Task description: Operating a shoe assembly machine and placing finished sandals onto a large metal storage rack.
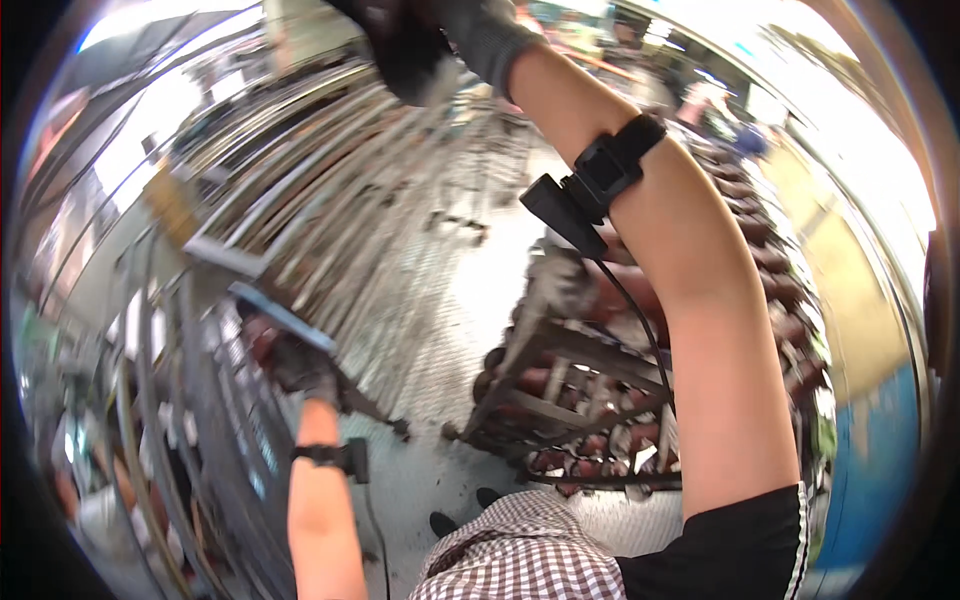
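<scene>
My right hand (480, 38), in a grey glove, is raised at the top, closed on a dark, rounded, smooth-looking piece (405, 50) that is blurred and partly out of view. Low on the left, my left hand (303, 368) wears a dark glove and has a reddish-brown rounded piece (262, 338) at its fingers. Motion smears that grip, but the hand appears closed around the piece. It is beside the blue-edged end (283, 313) of a rack. Small black devices are strapped to both forearms, with cables running down.
A slatted metal rack (330, 190) stretches away ahead on the left. At the right, a wheeled cart (545, 395) bears many reddish-brown rounded pieces (600, 440). Bent metal tubes (150, 400) crowd the far left. Grey floor (400, 500) runs between rack and cart.
</scene>
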The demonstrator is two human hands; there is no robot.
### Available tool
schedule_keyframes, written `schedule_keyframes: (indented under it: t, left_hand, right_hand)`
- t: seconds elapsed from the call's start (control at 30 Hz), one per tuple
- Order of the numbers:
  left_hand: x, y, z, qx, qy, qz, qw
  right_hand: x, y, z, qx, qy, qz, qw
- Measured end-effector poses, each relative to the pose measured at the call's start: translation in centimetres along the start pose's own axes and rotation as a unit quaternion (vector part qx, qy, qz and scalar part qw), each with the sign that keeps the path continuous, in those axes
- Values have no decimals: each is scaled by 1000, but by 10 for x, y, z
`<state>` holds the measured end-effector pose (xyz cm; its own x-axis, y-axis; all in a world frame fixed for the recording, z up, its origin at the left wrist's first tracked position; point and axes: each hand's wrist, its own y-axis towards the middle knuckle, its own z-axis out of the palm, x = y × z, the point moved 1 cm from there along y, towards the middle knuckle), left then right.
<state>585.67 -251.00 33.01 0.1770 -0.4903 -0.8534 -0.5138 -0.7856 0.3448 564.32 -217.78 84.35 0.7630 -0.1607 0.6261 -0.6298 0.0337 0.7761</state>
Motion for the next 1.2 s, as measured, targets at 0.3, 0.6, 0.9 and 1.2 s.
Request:
schedule_keyframes:
  t: [0.3,0.6,0.9,1.2]
  left_hand:
    - [131,-173,2,363,1,41,931]
    - [44,-446,-71,626,356,-62,691]
    - [-75,-666,-49,730,438,-23,525]
    - [-100,-800,-17,681,448,-190,548]
  right_hand:
    - [202,-121,-359,120,-387,-275,872]
    - [221,-451,-839,-87,-343,-204,913]
    - [124,-850,-931,-221,-136,23,966]
    - [67,-971,-954,-371,-10,216,903]
